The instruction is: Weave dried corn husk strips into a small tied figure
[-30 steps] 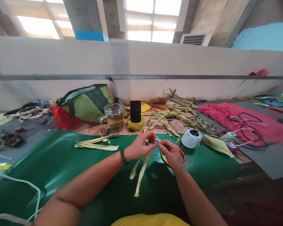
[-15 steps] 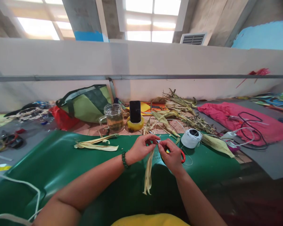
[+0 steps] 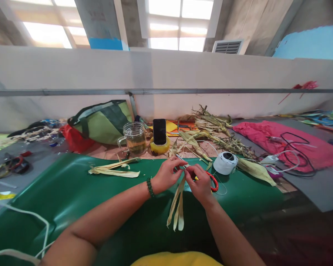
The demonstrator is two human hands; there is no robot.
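Note:
My left hand [image 3: 166, 175], with a green bead bracelet [image 3: 150, 187] at its wrist, is closed in a pinch. Fingertip to fingertip with it, my right hand [image 3: 200, 184] pinches as well. Between them they grip the top of a bundle of dried corn husk strips [image 3: 178, 208], whose loose ends hang down and spread apart. A thin pale stick or wire [image 3: 180, 158] pokes out above the left fingers; its lower part is hidden. Beside the right hand lies a red-and-yellow handled tool [image 3: 215, 183], partly covered. A white spool [image 3: 224, 163] stands right of it, with thin thread nearby.
A green mat [image 3: 100, 199] covers the table, with husk strips [image 3: 115, 170] at left. Behind are a glass mug [image 3: 134, 140], a phone [image 3: 159, 132] on a yellow tape roll [image 3: 158, 148], and dried husks [image 3: 211, 123]. Pink cloth [image 3: 283, 138] and cables lie right.
The hanging husk strips have fanned out into separate ends, where they hung closer together before. My fingers have shifted slightly at the pinch, with the right hand a little further left.

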